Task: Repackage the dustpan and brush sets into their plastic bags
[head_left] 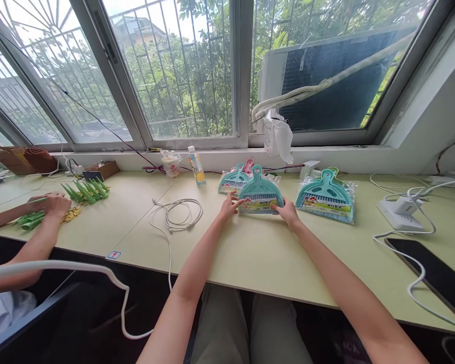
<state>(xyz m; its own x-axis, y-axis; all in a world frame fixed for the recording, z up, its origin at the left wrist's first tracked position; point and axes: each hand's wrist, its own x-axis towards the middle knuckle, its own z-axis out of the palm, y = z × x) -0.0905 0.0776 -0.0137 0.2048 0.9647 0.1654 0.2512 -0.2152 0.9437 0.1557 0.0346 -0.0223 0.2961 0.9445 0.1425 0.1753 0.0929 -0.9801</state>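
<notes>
A teal mini dustpan and brush set (261, 194) in clear wrap stands tilted on the table in front of me, its handle pointing up. My left hand (232, 203) grips its left edge and my right hand (286, 211) its lower right edge. Right behind it, to the left, sits another wrapped dustpan set (234, 178), with a pink handle (247, 166) showing beyond. Off to the right lies a further teal dustpan set (326, 197), with a green one (334, 173) partly hidden behind it.
A coiled white cable (184, 215) lies left of my arms. A bottle (196, 166) and a plastic-wrapped cup (171, 164) stand by the sill. On the right are a power strip (400, 216) and a phone (432, 273). A co-worker's hands (56, 206) are among green items (87, 192) at left.
</notes>
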